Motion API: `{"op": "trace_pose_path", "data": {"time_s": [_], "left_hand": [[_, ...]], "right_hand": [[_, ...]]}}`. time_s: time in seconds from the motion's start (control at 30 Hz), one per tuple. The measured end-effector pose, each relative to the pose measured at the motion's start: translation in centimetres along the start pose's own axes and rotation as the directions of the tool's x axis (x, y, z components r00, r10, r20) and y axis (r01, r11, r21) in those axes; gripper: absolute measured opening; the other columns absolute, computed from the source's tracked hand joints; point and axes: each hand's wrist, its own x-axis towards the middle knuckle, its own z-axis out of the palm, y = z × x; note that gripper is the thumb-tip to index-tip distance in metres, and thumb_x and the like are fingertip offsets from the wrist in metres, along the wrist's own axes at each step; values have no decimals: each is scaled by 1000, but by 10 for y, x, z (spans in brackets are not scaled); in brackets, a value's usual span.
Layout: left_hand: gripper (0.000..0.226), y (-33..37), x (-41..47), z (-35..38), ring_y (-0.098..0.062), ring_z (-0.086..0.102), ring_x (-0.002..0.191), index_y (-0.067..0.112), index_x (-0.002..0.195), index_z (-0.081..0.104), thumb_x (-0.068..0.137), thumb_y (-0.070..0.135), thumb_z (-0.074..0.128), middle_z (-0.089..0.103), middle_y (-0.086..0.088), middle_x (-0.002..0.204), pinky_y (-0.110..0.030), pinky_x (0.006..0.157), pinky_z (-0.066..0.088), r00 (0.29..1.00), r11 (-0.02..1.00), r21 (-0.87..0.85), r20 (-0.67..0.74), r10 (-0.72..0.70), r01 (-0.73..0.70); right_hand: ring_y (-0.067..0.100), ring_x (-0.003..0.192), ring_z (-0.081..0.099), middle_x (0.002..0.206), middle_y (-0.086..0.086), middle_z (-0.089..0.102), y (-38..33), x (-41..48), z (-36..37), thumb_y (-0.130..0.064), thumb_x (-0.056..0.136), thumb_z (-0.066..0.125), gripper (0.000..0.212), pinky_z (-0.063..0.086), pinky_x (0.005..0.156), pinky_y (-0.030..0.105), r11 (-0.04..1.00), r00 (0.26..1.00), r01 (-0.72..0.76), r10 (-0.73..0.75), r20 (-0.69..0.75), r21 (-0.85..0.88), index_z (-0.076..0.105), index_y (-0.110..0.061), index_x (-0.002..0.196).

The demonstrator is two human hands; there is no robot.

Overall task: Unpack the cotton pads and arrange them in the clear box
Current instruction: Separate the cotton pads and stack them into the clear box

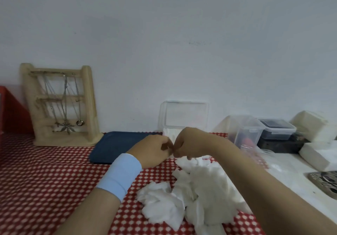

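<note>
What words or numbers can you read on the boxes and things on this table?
None: no word or number can be read anywhere.
The clear box with the raised lid: no label shows.
The dark patterned object at the right edge: black-and-white print, too blurred to read.
The wall: faint grey marks, not legible.

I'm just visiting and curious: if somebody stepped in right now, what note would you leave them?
Hands: the left hand and right hand have curled fingers, tips meeting; what they pinch is hidden.
Things: the clear box stands behind them, lid up, something white inside. The cotton pile lies loose on the red cloth, on the near side of the hands.
Done: cotton seems unpacked.
Left: arrange the pile in the box.
</note>
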Motion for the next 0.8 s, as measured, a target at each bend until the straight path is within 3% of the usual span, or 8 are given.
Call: {"op": "trace_pose_path", "data": {"time_s": [0.13, 0.23, 0.3, 0.37, 0.43, 0.53, 0.67, 0.8], "left_hand": [[23, -18, -32, -7, -3, 64, 105, 38, 107, 72, 98, 25, 55, 70, 18, 115, -28, 100, 51, 991, 998, -4, 111, -69, 70], [26, -32, -57, -10, 0, 62, 106, 44, 91, 70, 94, 21, 57, 69, 22, 111, -28, 102, 50, 988, 992, -45, 108, -110, 115], [22, -39, -66, -6, 2, 63, 105, 42, 92, 72, 94, 24, 59, 70, 23, 109, -29, 102, 51, 991, 989, -99, 85, -104, 112], [15, -42, -75, 0, 1, 64, 103, 37, 96, 75, 96, 31, 61, 72, 20, 108, -30, 101, 51, 994, 977, -191, 56, -90, 99], [22, -40, -81, 5, -6, 67, 103, 25, 100, 78, 99, 35, 59, 75, 11, 106, -31, 100, 51, 997, 936, -342, 32, -74, 80], [26, -37, -86, 10, -9, 70, 102, 19, 104, 78, 100, 37, 59, 77, 4, 104, -24, 92, 53, 998, 840, -540, 4, -59, 52], [7, -42, -81, 17, -10, 74, 92, 20, 96, 77, 94, 21, 71, 79, 4, 93, -23, 85, 57, 988, 810, -587, -118, -96, 9], [8, -49, -78, 19, -12, 74, 89, 18, 94, 77, 95, 15, 69, 80, 4, 92, -20, 76, 55, 960, 730, -683, -207, -190, -3]], "right_hand": [[15, 78, 68, 86, -1, 74, -26, -16, 18, -43, 81, 73, 26, 55, 77, 30, 998, 997, 47, -44, 64, -38, 79, -19, 89], [13, 91, 66, 91, -10, 71, -42, -27, 30, -67, 67, 78, 48, 55, 87, 32, 995, 984, 18, -1, 180, -96, 75, -24, 87], [14, 95, 66, 101, -8, 73, -46, -33, 37, -64, 66, 82, 55, 56, 91, 35, 985, 974, 25, 15, 228, -169, 77, -22, 101], [14, 86, 65, 95, -4, 71, -47, -34, 43, -50, 77, 80, 43, 56, 82, 31, 980, 981, 55, -17, 194, -194, 77, -16, 102], [12, 70, 57, 76, -5, 62, -45, -35, 42, -41, 85, 74, 26, 48, 66, 26, 988, 992, 72, -56, 111, -138, 73, -16, 80], [10, 59, 46, 64, -7, 50, -40, -39, 34, -34, 89, 70, 35, 37, 58, 23, 998, 998, 63, -63, 8, 3, 55, -24, 60], [11, 64, 55, 73, -3, 63, -34, -38, 32, -32, 91, 71, 20, 48, 63, 29, 967, 993, 101, -83, -87, 235, 69, -19, 75], [12, 71, 73, 87, 0, 77, -30, -33, 35, -28, 87, 77, 14, 48, 54, 20, 863, 993, 101, -53, -110, 495, 75, -22, 98]]}}
